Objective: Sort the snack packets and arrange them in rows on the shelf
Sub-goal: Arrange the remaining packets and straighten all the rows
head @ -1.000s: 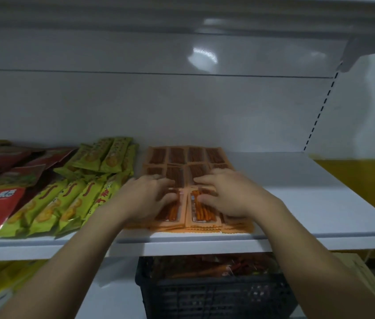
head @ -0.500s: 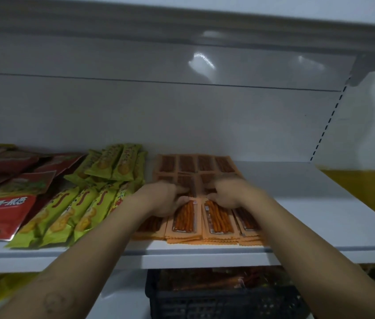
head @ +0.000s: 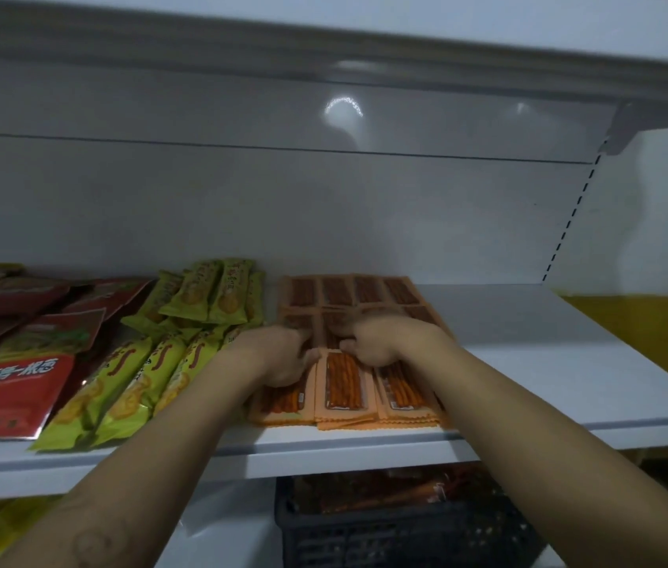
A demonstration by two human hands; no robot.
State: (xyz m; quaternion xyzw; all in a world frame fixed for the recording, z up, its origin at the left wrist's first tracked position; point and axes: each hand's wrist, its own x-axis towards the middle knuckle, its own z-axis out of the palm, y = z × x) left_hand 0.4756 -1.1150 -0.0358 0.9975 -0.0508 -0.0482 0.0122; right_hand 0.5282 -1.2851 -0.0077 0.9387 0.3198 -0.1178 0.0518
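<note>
On the shelf [head: 549, 362], orange packets [head: 342, 387] lie pointing front-to-back under left hand [head: 279, 354] and right hand [head: 389, 338], fingers [head: 299, 333] curled, grip unclear.

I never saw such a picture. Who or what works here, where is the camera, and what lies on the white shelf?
There is no machine here: a person works with two bare hands. The camera sits on the person's head and looks forward and down, so both forearms reach in from below. The left hand and the right hand lie with curled fingers on the orange snack packets, set in rows on the white shelf. Whether they pinch a packet or only press it, I cannot tell. Left of these lie green packets and red packets. Under the shelf stands a dark crate.
</note>
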